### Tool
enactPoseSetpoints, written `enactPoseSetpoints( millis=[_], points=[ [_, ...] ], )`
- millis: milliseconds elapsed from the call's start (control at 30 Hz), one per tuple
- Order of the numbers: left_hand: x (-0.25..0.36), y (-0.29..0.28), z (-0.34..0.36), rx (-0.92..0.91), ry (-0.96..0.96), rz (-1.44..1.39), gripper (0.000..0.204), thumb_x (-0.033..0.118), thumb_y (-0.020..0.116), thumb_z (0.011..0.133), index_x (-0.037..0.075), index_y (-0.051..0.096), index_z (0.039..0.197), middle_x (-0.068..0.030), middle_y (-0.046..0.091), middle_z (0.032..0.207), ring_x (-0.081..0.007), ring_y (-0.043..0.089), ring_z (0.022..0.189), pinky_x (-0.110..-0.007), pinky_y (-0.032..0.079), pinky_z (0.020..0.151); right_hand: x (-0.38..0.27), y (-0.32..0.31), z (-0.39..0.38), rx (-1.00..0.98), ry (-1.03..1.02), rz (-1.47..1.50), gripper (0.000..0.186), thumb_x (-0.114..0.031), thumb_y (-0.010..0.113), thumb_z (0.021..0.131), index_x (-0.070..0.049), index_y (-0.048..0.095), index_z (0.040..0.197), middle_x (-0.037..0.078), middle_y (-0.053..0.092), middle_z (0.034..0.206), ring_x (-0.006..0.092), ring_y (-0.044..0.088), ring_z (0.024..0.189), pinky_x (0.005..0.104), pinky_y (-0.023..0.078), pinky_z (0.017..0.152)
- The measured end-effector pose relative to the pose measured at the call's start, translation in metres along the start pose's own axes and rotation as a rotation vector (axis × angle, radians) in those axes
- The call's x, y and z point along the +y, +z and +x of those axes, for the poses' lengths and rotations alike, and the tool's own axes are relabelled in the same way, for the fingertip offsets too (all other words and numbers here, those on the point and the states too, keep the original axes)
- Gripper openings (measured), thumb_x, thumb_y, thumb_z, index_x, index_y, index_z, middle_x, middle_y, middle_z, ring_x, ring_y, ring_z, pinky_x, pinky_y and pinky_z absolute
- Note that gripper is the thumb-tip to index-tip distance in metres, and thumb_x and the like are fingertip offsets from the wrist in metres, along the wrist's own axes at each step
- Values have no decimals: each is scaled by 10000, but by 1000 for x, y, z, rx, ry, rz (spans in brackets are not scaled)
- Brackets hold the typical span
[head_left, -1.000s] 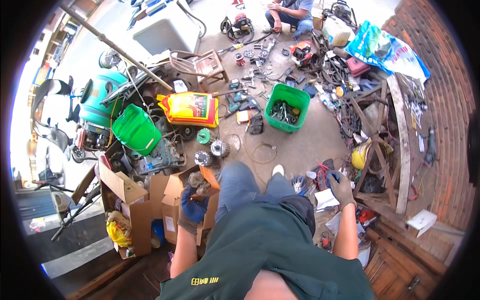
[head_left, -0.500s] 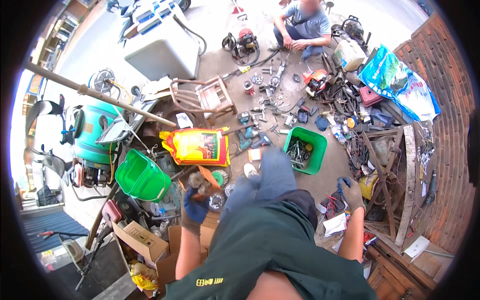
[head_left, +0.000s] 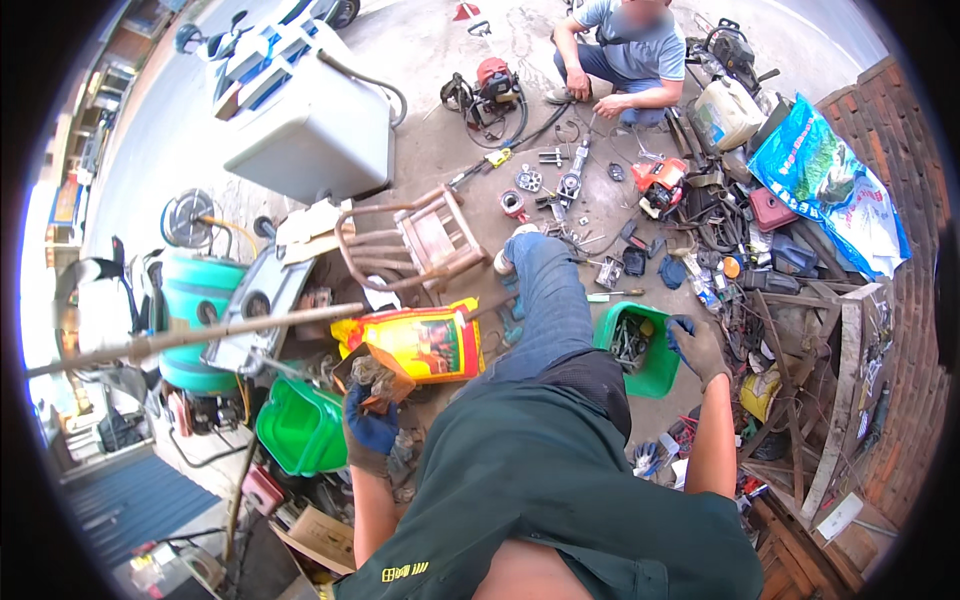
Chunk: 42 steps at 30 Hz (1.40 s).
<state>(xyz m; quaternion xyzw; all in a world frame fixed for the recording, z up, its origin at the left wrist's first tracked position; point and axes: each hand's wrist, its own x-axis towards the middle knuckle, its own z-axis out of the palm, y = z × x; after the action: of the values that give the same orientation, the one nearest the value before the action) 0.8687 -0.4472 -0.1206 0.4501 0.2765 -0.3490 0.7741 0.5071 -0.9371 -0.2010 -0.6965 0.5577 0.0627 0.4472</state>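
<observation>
My left hand [head_left: 372, 432], in a blue and grey work glove, is closed on the edge of a small orange-brown box [head_left: 393, 378]. Greyish, crumpled-looking stuff fills the box; what it is I cannot make out. My right hand [head_left: 703, 348], gloved too, hangs loosely with bent fingers and nothing visible in it. In the picture it overlaps the right rim of a green bin [head_left: 657, 373] on the ground; whether they touch I cannot tell. Metal tools or parts [head_left: 631, 340] lie inside that bin. One of my legs [head_left: 545, 300] reaches forward, its shoe close to a wooden chair [head_left: 440, 240].
A yellow-red sack [head_left: 425, 345] and another green bin [head_left: 300, 425] stand at left. Ahead, loose engine parts [head_left: 570, 185] cover the ground before a crouching person [head_left: 630, 60]. Scrap and a blue-white sack [head_left: 825, 180] line the brick wall [head_left: 900, 180] at right.
My leg has swung forward toward the chair. The small box has travelled along with my left hand. My right hand has risen to beside the green bin, and the whole view has shifted.
</observation>
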Motion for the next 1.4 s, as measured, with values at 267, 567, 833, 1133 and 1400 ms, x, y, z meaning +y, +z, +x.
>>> enactPoseSetpoints(
  millis=[267, 567, 833, 1133, 1400],
  points=[
    [110, 190, 200, -289, 7, 86, 500, 300, 614, 941, 135, 568, 1411, -61, 614, 1415, -248, 598, 1275, -462, 481, 1099, -149, 12, 150, -17, -73, -46, 395, -373, 669, 930, -102, 716, 1214, 260, 714, 1123, 422, 679, 1086, 475, 523, 944],
    [207, 334, 367, -249, -7, 197, 392, 273, 592, 964, 60, 610, 1292, -129, 713, 1202, -264, 698, 1038, -443, 523, 1041, -176, -26, 290, 130, 163, 62, 357, -353, 648, 949, -95, 711, 1187, 204, 746, 1021, 357, 724, 958, 426, 548, 848],
    [128, 465, 583, -456, -251, 689, 449, 303, 566, 1012, 76, 569, 1399, -100, 656, 1347, -258, 629, 1236, -431, 510, 1057, -117, 81, 376, 167, 414, 184, 419, -341, 686, 927, -20, 701, 1196, 240, 732, 1054, 374, 720, 1011, 432, 546, 868],
    [-178, 474, 983, -747, -494, 1534, 265, 171, 713, 945, 101, 600, 1174, -38, 671, 999, -167, 697, 860, -316, 615, 752, -83, 180, 510, 608, 127, 396, 290, -38, 594, 984, -20, 674, 1262, 116, 715, 1162, 173, 668, 1032, 321, 534, 908],
    [-313, 460, 1072, -847, -703, 1581, 283, 151, 679, 922, 37, 633, 1176, -67, 698, 993, -146, 683, 826, -285, 577, 695, -127, 228, 531, 568, 79, 15, 246, 14, 647, 884, 30, 716, 1120, 158, 729, 985, 208, 689, 832, 321, 529, 769]
  ],
)
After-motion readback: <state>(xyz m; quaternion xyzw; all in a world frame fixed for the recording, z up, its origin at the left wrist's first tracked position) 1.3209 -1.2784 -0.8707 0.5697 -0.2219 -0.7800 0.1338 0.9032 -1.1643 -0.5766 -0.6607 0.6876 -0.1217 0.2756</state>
